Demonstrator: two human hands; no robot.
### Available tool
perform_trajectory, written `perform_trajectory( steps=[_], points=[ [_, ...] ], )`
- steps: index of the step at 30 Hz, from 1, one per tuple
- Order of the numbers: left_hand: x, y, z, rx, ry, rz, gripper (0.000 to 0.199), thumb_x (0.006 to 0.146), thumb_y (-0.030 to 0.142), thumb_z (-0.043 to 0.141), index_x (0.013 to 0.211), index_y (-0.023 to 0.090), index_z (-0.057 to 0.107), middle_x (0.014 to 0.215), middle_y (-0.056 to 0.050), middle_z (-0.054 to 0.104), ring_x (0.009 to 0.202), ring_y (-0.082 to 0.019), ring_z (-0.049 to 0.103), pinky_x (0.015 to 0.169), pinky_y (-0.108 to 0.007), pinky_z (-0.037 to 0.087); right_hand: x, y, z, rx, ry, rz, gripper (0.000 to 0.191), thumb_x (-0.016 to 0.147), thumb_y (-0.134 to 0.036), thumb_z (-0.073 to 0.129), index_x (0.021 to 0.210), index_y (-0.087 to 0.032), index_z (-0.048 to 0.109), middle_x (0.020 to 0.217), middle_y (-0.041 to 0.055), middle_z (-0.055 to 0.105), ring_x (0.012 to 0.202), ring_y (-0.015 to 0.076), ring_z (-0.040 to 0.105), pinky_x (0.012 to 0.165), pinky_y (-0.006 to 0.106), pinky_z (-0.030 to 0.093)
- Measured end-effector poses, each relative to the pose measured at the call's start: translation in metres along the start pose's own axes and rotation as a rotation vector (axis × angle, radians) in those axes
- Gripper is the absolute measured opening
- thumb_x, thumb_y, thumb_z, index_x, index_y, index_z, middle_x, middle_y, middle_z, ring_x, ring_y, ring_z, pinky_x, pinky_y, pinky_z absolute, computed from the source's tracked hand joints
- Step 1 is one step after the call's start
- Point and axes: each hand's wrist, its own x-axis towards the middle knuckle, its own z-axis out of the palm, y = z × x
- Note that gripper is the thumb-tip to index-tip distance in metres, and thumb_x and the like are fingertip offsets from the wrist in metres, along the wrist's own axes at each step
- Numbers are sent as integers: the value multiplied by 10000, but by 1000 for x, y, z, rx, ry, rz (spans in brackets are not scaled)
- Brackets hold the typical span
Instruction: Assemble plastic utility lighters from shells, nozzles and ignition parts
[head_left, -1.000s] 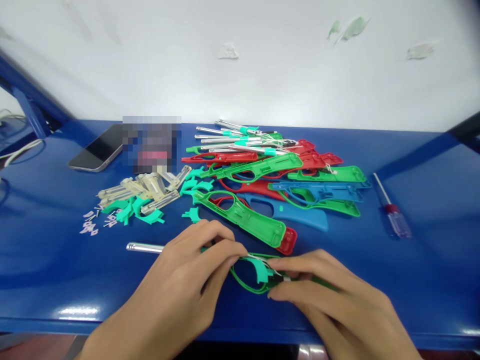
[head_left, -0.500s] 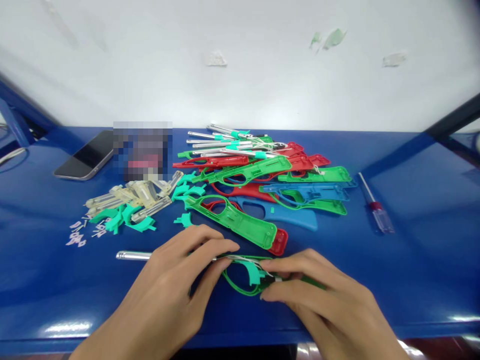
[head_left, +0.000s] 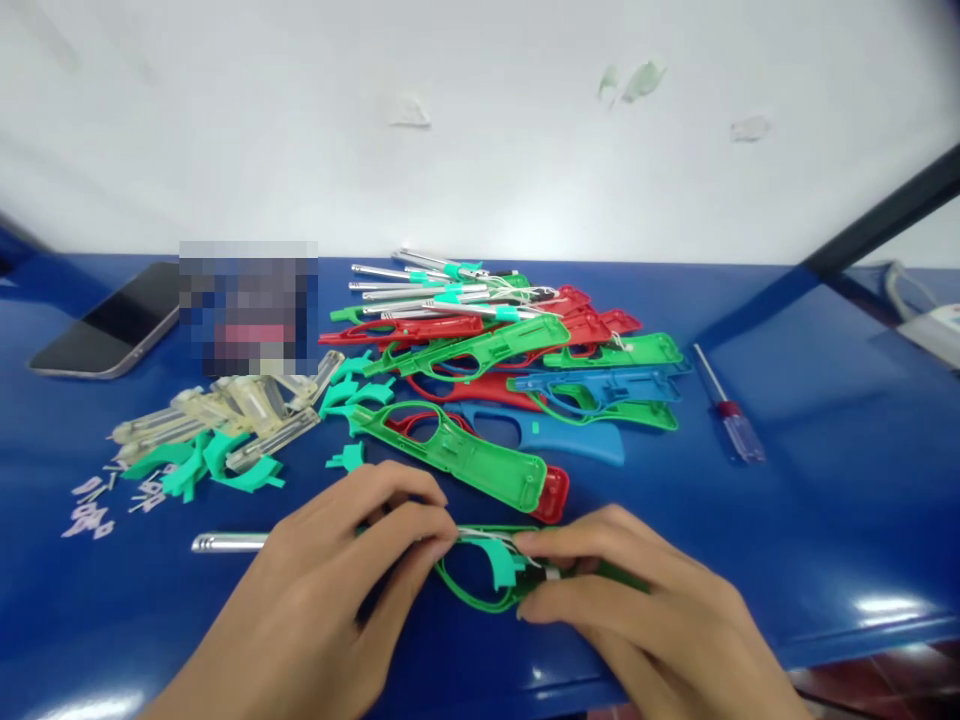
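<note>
A green lighter shell half (head_left: 469, 598) lies low in front of me, its finger loop showing between my hands. My left hand (head_left: 352, 570) is closed, thumb and fingertips pinched at the front of the shell where a thin white wire runs. From beneath this hand a silver lighter tube (head_left: 229, 542) sticks out to the left. My right hand (head_left: 637, 590) grips the shell's handle end, fingers around a small black part with a white end. A teal trigger (head_left: 501, 563) sits inside the loop. Much of the shell is hidden under both hands.
Behind my hands is a pile of green, red and blue shell halves (head_left: 480, 465) with silver tubes. Clear fuel tanks (head_left: 259, 410), teal triggers (head_left: 180, 465) and small pale pieces (head_left: 90, 518) lie left. A phone (head_left: 109, 320) is farther back; a screwdriver (head_left: 727, 410) lies right.
The view has turned slightly right, so the table's things appear shifted left. My left fingertips have drawn closer together on the shell. My right hand keeps its hold.
</note>
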Motion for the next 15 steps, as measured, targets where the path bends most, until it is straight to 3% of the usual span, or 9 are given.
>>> perform_trajectory(
  steps=[15],
  points=[
    [-7, -3, 1, 50, -17, 28, 188, 1102, 205, 572, 1167, 311, 712, 1236, 24, 737, 996, -138, 734, 942, -246, 593, -1, -5, 1, -11, 21, 32, 362, 973, 7, 641, 1078, -301, 797, 1234, -41, 815, 1002, 122, 741, 848, 170, 622]
  ],
)
